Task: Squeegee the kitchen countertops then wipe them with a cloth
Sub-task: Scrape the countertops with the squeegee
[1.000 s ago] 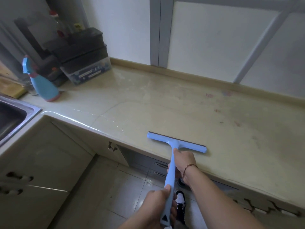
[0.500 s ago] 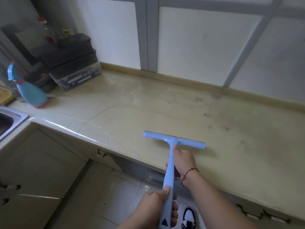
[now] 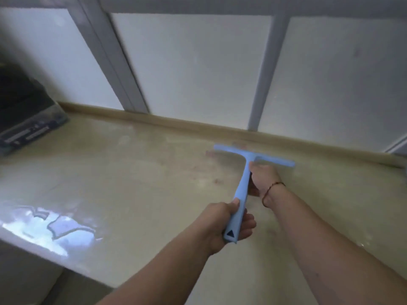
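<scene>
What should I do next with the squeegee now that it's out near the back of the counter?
Probably pull the squeegee straight back toward the front edge. Its blade sits far out on the countertop, close to the back ledge; the left hand and right hand both grip the handle.

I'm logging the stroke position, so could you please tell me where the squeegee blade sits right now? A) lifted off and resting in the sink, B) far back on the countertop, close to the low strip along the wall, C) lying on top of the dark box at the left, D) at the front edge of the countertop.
B: the squeegee blade lies far back on the countertop, just short of the wall strip, with both hands on the handle.
</scene>
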Demonstrator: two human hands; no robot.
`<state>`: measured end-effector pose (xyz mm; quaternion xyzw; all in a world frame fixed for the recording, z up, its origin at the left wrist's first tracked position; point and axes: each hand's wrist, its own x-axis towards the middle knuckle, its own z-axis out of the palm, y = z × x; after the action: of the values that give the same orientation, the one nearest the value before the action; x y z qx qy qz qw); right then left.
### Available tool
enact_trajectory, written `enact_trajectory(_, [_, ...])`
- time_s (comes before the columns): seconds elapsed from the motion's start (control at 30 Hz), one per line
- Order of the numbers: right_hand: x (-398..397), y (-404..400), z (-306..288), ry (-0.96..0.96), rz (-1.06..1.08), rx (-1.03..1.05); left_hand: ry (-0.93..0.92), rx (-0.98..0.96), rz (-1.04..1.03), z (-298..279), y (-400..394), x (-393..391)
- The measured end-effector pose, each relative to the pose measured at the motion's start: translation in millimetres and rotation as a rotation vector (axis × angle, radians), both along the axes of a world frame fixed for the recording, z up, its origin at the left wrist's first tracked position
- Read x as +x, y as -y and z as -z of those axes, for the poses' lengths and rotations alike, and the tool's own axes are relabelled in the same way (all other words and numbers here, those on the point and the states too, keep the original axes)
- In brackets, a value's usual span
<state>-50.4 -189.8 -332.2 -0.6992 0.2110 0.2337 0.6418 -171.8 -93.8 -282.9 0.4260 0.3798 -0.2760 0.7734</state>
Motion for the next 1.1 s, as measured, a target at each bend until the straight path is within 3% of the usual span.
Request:
enact_trajectory(0.23, [66,19,18,-0.024,0.043,-0.033,-0.009,0.049,0.015,6,32,66])
enact_trajectory(0.5, [69,22,24,-0.022,0.045,-0.157,-0.034,0.076,0.013,19,46,64])
enact_trajectory(0.83, [-27,11,45,0.0,-0.045,-0.252,-0.031,0.109,-0.021,23,38,-42])
enact_trajectory(1.1, [-151,-3,34,-0.002,-0.059,-0.301,-0.042,0.088,-0.01,33,24,-159])
